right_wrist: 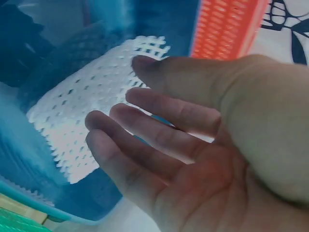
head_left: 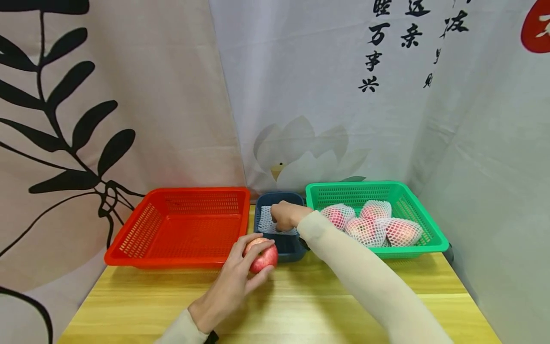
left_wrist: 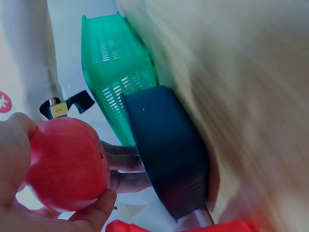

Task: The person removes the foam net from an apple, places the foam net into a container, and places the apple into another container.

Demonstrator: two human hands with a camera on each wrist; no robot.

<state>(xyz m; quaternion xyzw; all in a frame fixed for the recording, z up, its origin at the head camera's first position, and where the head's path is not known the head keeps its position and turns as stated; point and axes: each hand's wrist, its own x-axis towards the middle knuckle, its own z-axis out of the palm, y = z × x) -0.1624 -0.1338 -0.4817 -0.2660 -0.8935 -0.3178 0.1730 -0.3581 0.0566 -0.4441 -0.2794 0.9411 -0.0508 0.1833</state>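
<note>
1. Head view: our left hand (head_left: 227,279) grips a red apple (head_left: 267,260), fingers and thumb curled round it, above the surface (head_left: 322,310) by the near side of a blue bin (head_left: 288,248). Our right hand (head_left: 289,215) is over that bin, where a white foam net (head_left: 265,220) lies. A red basket (head_left: 202,234) stands to the left; a green basket (head_left: 412,250) to the right holds wrapped fruits (head_left: 365,230).
2. Left wrist view: we see the apple between thumb and fingers, near the bin.
3. Right wrist view: our right fingers bend loosely, thumb apart, holding nothing; we cannot tell whether they touch the net.
</note>
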